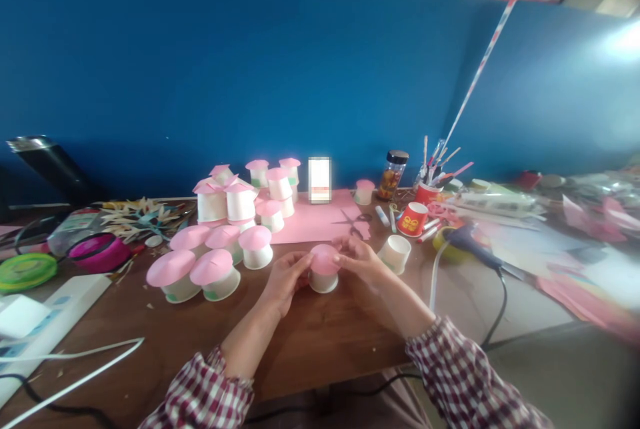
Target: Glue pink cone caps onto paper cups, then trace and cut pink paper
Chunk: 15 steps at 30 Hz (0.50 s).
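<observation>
Between my hands, an upside-down white paper cup [323, 281] stands on the table, topped by a shallow pink paper cone [325, 259]. My left hand [289, 275] pinches the cone's left edge, and the fingers of my right hand [364, 261] close on its right edge. Some fingertips are hidden behind the cone. To the left stand several similar cups with pink cone tops; the nearest finished-looking one [256, 239] is just beyond my left hand. A plain white paper cup [396, 254] leans on its side next to my right hand.
Pink paper [300, 229] lies behind, with dark scissors [354, 219] on it. A red paper cup [413, 219], markers and a glue gun [473, 245] with its cable lie to the right. A white power strip [60, 322] and cables occupy the left edge. A blue panel [250, 69] rises behind.
</observation>
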Each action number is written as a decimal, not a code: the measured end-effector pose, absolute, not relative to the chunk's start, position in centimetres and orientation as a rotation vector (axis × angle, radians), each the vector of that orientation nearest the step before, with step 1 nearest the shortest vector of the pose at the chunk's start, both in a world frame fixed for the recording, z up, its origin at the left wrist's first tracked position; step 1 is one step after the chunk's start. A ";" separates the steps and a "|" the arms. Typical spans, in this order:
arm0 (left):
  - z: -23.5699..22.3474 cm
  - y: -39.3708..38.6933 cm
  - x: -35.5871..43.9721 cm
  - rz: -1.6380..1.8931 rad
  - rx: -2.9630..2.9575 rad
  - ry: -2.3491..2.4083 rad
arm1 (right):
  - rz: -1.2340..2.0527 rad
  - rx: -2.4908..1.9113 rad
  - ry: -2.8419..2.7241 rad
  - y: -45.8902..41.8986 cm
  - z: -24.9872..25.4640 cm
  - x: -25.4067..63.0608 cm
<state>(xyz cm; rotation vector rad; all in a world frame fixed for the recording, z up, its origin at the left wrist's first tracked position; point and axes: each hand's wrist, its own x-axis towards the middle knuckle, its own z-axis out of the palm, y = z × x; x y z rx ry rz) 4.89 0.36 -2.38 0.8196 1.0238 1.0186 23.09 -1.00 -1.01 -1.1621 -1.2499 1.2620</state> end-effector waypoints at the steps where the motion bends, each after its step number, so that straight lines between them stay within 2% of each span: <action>1: -2.4 0.3 4.9 1.020 0.819 1.028 | 1.278 -1.154 -1.258 -1.0 -1.1 23.1; 15: -2.6 0.5 5.0 1.030 0.815 1.052 | 1.261 -1.199 -1.294 -0.8 -1.4 22.9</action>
